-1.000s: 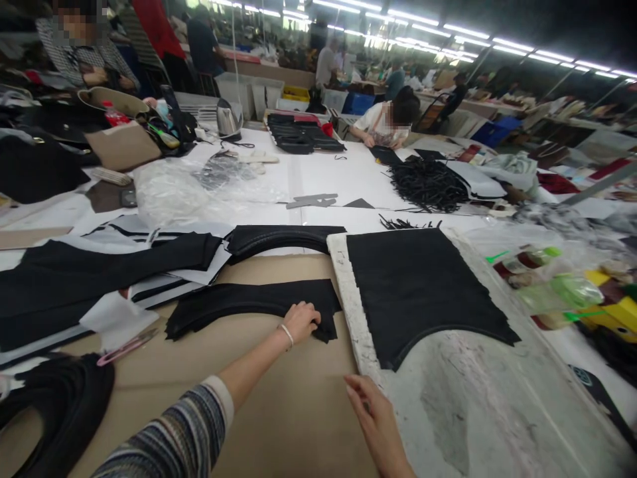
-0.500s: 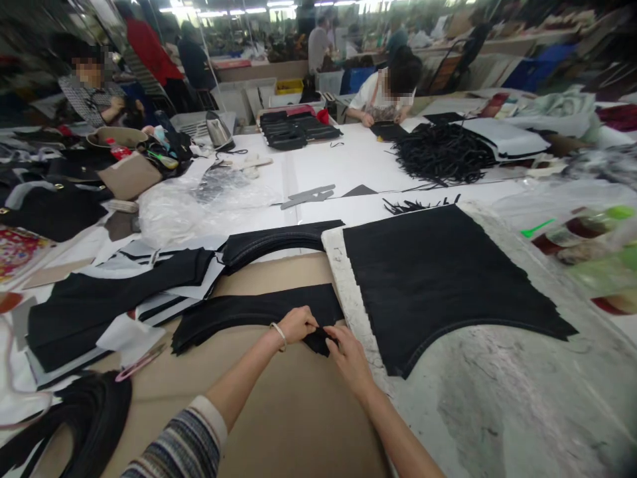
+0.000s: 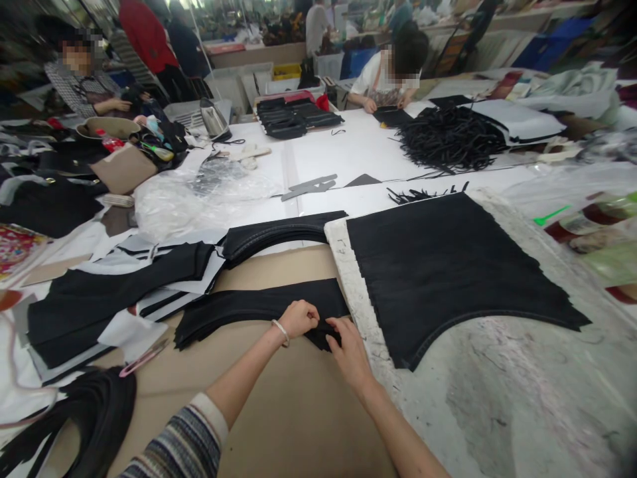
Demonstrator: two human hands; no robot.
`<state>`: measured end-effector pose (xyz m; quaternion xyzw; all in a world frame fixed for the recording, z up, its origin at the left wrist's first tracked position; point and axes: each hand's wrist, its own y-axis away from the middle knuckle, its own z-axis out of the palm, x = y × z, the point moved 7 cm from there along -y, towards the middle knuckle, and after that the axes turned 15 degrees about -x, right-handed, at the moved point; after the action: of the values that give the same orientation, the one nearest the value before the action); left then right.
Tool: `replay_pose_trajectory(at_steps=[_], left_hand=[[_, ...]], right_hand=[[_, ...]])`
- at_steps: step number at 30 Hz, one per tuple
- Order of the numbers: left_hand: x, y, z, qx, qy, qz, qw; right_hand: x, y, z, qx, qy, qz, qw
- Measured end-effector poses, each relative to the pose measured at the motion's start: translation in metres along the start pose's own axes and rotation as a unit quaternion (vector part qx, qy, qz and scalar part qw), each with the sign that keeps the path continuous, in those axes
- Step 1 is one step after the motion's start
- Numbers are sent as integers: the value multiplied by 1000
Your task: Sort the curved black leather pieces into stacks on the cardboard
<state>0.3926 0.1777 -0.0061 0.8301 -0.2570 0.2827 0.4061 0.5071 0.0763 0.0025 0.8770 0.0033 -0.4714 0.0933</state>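
Curved black pieces (image 3: 269,299) lie stacked on a brown board (image 3: 269,398). At the right end of this stack are both of my hands. My left hand (image 3: 298,318) has its fingers curled together over the black material; whatever they pinch is too small to make out. Just to its right, my right hand (image 3: 348,345) rests at the stack's edge with thumb and forefinger apart. A large black sheet with a curved lower edge (image 3: 448,265) lies flat on a pale, stained slab (image 3: 478,392) to the right.
Another curved black stack (image 3: 279,232) sits behind. Black and white pieces (image 3: 114,292), a pink-handled tool (image 3: 142,360) and black strips (image 3: 107,418) are at left. Clear plastic (image 3: 189,199) and tangled black strips (image 3: 448,139) lie farther back. A person (image 3: 388,73) works across the table.
The fingers of my right hand have spread and drawn slightly away from my left hand. The camera view has shifted a little, and the black pieces lie as before.
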Motion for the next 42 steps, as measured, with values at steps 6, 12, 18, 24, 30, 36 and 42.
replay_pose_trajectory(at_steps=[6,12,18,24,30,36,42], left_hand=[[-14,-2,-4,67,103,10,992],[-5,48,-77,294,159,17,942],[62,241,-165,700,-58,4,712],[131,259,-70,525,-281,81,799],[79,185,92,363,-172,71,913],[50,181,191,259,-112,139,949],[-25,243,172,260,-111,-120,952]], right_hand=[[-19,-3,5,-10,148,13,989],[-30,8,32,-90,264,-15,960],[-25,10,35,-66,251,-12,966],[-25,22,23,-17,-278,84,957],[-4,90,53,-84,-591,243,764],[50,130,59,-104,-333,308,885],[61,126,60,-116,-72,241,961]])
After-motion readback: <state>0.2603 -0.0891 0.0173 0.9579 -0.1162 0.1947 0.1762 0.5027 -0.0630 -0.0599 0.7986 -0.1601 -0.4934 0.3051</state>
